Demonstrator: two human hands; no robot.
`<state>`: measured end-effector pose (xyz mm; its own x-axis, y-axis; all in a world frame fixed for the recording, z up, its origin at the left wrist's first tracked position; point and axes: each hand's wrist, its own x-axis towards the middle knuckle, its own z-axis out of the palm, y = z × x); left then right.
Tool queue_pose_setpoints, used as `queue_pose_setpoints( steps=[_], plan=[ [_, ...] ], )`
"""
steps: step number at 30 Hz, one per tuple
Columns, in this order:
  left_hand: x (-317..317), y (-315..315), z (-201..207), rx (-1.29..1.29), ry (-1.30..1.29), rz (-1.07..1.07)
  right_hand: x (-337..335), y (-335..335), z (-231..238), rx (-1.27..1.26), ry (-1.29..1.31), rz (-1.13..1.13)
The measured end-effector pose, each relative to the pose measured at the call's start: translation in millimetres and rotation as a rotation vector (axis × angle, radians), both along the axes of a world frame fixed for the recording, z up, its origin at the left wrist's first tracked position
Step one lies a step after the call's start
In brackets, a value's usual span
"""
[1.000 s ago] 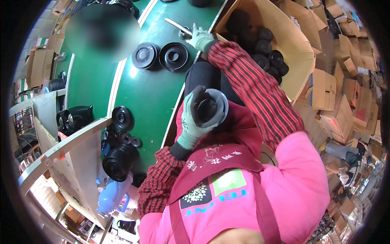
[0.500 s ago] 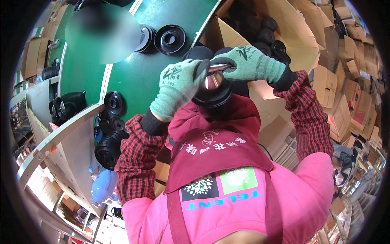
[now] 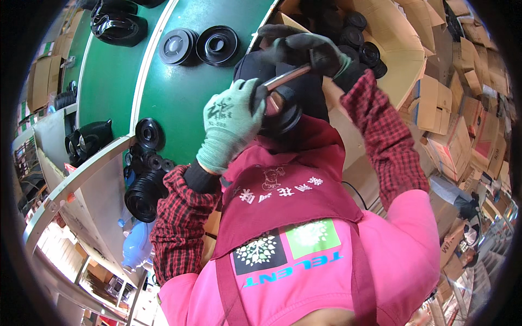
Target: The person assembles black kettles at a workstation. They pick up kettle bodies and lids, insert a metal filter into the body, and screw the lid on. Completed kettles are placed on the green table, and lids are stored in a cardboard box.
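My left hand (image 3: 231,122), in a green glove with a dark palm, is closed round the near end of a shiny metal piece. That piece shows as a narrow metal bar or edge (image 3: 287,77) slanting up to the right. Below it are a shiny metal cone (image 3: 273,103) and a black round part (image 3: 283,120), partly hidden by my left hand. My right hand (image 3: 312,51) is at the bar's far end, dark palm showing and blurred fingers stretched leftward. Whether it touches the bar I cannot tell.
Black discs (image 3: 217,45) lie on the green bench (image 3: 185,98) ahead. More black round parts (image 3: 147,185) are stacked at its left edge, near a blue object (image 3: 137,244). An open carton (image 3: 399,62) with black parts stands at the right.
My right hand has moved up and left, turning its palm into view and stretching its fingers. The metal bar now tilts up to the right. My left hand keeps its hold.
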<state>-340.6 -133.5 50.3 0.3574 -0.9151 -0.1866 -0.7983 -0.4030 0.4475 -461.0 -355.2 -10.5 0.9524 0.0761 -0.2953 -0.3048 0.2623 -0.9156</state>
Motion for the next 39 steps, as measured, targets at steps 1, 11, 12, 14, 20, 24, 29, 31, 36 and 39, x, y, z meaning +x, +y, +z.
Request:
queue_pose_setpoints(
  steps=[1,11,12,14,20,24,29,31,36,39],
  plan=[
    [7.9,0.9,-6.8,-0.026,0.037,-0.006,-5.2,7.1,-2.5,0.108,0.013,-0.098],
    [36.9,-82.0,-138.9,-0.707,0.202,-0.033,-10.4,143.4,70.5,-0.495,-0.683,-0.053],
    [34.3,-76.4,-123.1,-0.636,0.092,0.079,-20.7,127.8,36.9,-0.180,-0.515,-0.267],
    [28.5,-73.8,-104.4,-0.676,-0.014,0.299,-2.3,88.3,-14.6,-0.234,-0.410,-0.755],
    [36.0,-22.3,-95.3,0.067,0.055,0.696,48.5,65.8,-58.4,-1.284,-0.595,-0.242],
    [37.0,2.7,40.9,0.482,1.242,0.318,83.6,81.1,-72.3,-1.354,-0.543,0.020],
    [17.5,13.6,-55.5,0.517,0.345,0.441,105.3,113.0,-70.4,-1.106,-0.280,0.089],
    [3.6,-11.4,-10.6,0.558,0.243,0.258,89.6,104.9,-76.6,-1.101,-0.157,-0.049],
    [5.1,6.0,-20.3,0.250,0.151,-0.093,26.1,97.8,-35.5,-1.437,-0.146,-0.276],
    [46.2,7.5,-42.9,0.135,0.048,-0.504,-10.8,115.8,-14.0,-1.689,-0.275,-0.572]
  ],
)
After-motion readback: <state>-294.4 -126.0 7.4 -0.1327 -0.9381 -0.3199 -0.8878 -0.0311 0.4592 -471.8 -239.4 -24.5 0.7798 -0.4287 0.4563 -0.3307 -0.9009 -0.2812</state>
